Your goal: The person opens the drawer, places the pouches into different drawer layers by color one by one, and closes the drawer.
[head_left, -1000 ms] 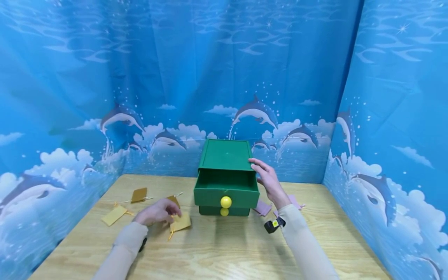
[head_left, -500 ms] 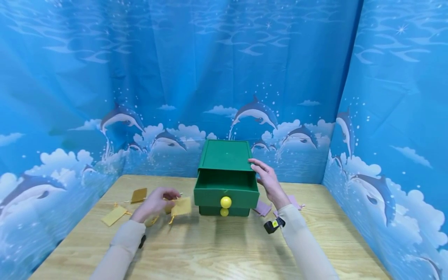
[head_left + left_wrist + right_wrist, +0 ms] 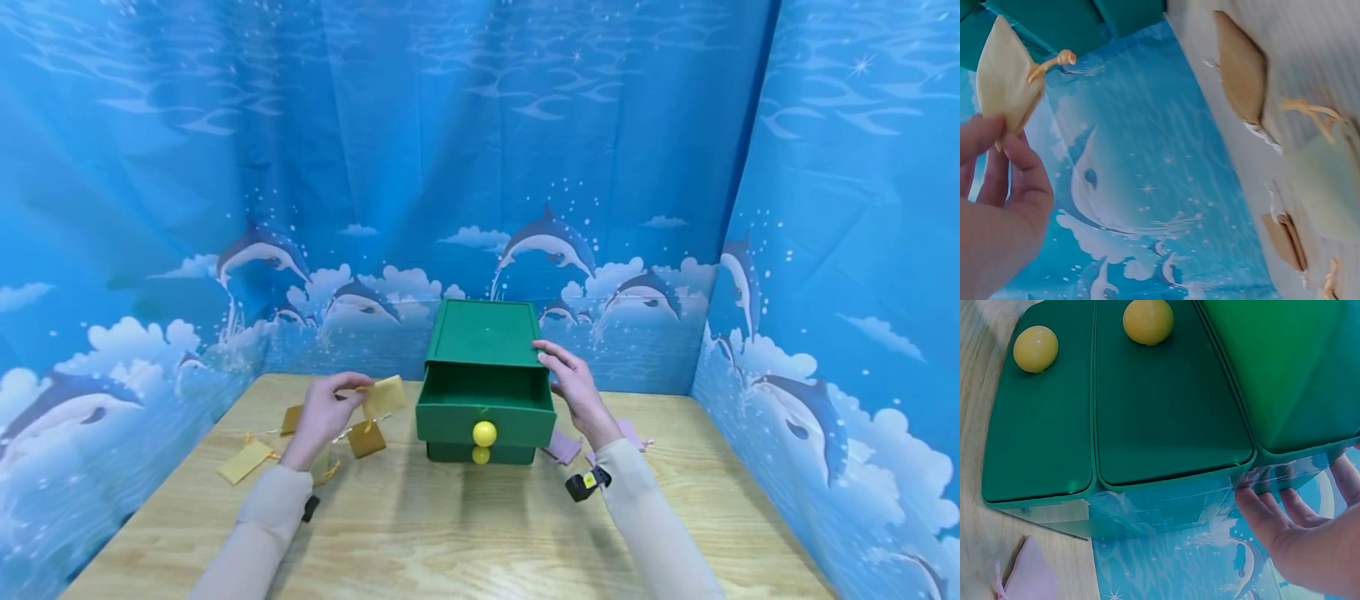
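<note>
Between thumb and fingertips, my left hand (image 3: 324, 414) pinches a small pale yellow drawstring pouch (image 3: 386, 397), raised off the table. The left wrist view shows that pouch (image 3: 1009, 78) from the side, its orange cord sticking out. Behind it in the head view lies a mustard-brown pouch (image 3: 366, 440). A green drawer cabinet (image 3: 487, 331) stands right of the left hand, its upper drawer (image 3: 453, 423) pulled out. My right hand (image 3: 576, 387) rests against the cabinet's upper right side, fingers extended; the right wrist view shows its fingers (image 3: 1260, 515) touching the side wall.
Another brown pouch (image 3: 291, 420) and a pale yellow pouch (image 3: 244, 462) lie at the table's left. One more pale pouch (image 3: 321, 467) sits beside the left wrist. Lilac pouches (image 3: 564, 446) lie right of the cabinet. A dolphin-print curtain (image 3: 375, 167) surrounds the table.
My left hand has picked up the pale yellow pouch from the table and moved it up and away from me, uncovering the brown pouch. The right hand has kept its place on the cabinet.
</note>
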Demonstrator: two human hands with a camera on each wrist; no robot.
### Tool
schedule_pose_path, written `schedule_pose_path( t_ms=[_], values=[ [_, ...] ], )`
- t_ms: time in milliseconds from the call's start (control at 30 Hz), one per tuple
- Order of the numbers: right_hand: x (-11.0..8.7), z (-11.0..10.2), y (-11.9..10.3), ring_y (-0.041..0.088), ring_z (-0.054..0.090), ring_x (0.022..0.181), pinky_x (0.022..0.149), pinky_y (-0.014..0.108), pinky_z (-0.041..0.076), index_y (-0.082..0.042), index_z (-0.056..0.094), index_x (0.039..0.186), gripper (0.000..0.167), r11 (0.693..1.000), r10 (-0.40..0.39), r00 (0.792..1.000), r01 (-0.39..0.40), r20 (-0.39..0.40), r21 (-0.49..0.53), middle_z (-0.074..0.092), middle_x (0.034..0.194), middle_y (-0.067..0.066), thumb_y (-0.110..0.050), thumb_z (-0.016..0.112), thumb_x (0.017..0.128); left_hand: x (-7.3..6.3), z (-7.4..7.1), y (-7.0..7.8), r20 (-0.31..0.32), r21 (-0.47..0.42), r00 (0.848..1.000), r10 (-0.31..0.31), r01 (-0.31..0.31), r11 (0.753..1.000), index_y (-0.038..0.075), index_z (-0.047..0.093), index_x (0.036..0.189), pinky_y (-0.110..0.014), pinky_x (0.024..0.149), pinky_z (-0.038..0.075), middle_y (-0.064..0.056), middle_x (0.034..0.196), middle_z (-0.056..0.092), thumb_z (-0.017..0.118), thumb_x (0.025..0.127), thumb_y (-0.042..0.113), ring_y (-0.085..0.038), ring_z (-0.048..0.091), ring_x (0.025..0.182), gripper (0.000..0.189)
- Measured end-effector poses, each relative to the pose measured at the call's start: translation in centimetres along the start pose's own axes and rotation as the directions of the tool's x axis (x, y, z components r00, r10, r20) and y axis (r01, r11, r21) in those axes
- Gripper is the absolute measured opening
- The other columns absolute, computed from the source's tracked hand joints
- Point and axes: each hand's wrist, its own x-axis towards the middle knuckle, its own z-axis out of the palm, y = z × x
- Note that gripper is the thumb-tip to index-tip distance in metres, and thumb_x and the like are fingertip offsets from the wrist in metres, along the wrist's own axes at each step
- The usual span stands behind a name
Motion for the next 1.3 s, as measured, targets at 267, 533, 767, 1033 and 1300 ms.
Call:
schedule_pose_path(
  t_ms=[267, 533, 767, 1033, 1300],
  values=[
    [-0.6, 0.1, -0.9, 0.027, 0.026, 0.148, 0.115, 0.063, 0.025, -0.017, 0.050, 0.144, 0.045, 1.000, 0.013, 1.000, -0.013, 0.022, 0.007, 0.033, 0.159, 0.002, -0.035, 0.052, 0.102, 0.6, 0.0, 1.5, -0.210, -0.044, 0.977, 0.033, -0.043, 0.998, 0.009, 0.074, 0.109, -0.020, 0.072, 0.052, -0.011, 0.110, 0.073, 0.068, 0.091, 0.007, -0.022, 0.065, 0.099, 0.019],
    [-1.6, 0.6, -2.4, 0.028, 0.025, 0.148, 0.115, 0.062, 0.025, -0.014, 0.049, 0.145, 0.044, 1.000, 0.022, 0.999, -0.022, 0.030, -0.007, 0.032, 0.159, 0.005, -0.030, 0.049, 0.104, 0.8, -0.1, 3.3, -0.312, -0.135, 0.947, 0.073, -0.120, 0.983, 0.005, 0.075, 0.108, -0.009, 0.071, 0.050, -0.013, 0.106, 0.073, 0.070, 0.092, 0.013, -0.006, 0.064, 0.089, 0.019],
    [-1.5, 0.5, -2.3, 0.028, 0.025, 0.148, 0.116, 0.061, 0.025, -0.015, 0.049, 0.145, 0.044, 0.999, 0.035, 0.999, -0.034, 0.026, -0.011, 0.032, 0.159, 0.004, -0.030, 0.049, 0.104, 0.5, -0.3, 5.5, -0.331, -0.324, 0.941, 0.069, -0.182, 0.928, 0.002, 0.075, 0.107, -0.013, 0.073, 0.055, -0.017, 0.109, 0.070, 0.072, 0.090, 0.013, 0.002, 0.067, 0.084, 0.021],
    [-1.6, 0.5, -2.4, 0.029, 0.026, 0.147, 0.116, 0.061, 0.025, -0.015, 0.048, 0.146, 0.044, 0.999, 0.030, 0.999, -0.030, 0.039, -0.012, 0.031, 0.160, 0.004, -0.030, 0.048, 0.104, 0.3, 0.1, 8.1, -0.293, -0.395, 0.953, 0.079, -0.196, 0.898, -0.001, 0.074, 0.106, -0.016, 0.075, 0.056, -0.022, 0.109, 0.070, 0.073, 0.088, 0.011, 0.000, 0.069, 0.084, 0.021],
    [-1.7, 0.5, -2.4, 0.028, 0.023, 0.149, 0.116, 0.062, 0.024, -0.014, 0.047, 0.146, 0.045, 1.000, 0.023, 0.999, -0.023, 0.045, -0.001, 0.030, 0.160, 0.004, -0.030, 0.049, 0.104, 0.1, 0.8, 11.4, -0.277, -0.332, 0.947, 0.163, -0.253, 0.909, -0.005, 0.074, 0.102, -0.015, 0.064, 0.052, -0.023, 0.103, 0.072, 0.069, 0.089, 0.002, -0.026, 0.067, 0.075, 0.015]
  ],
)
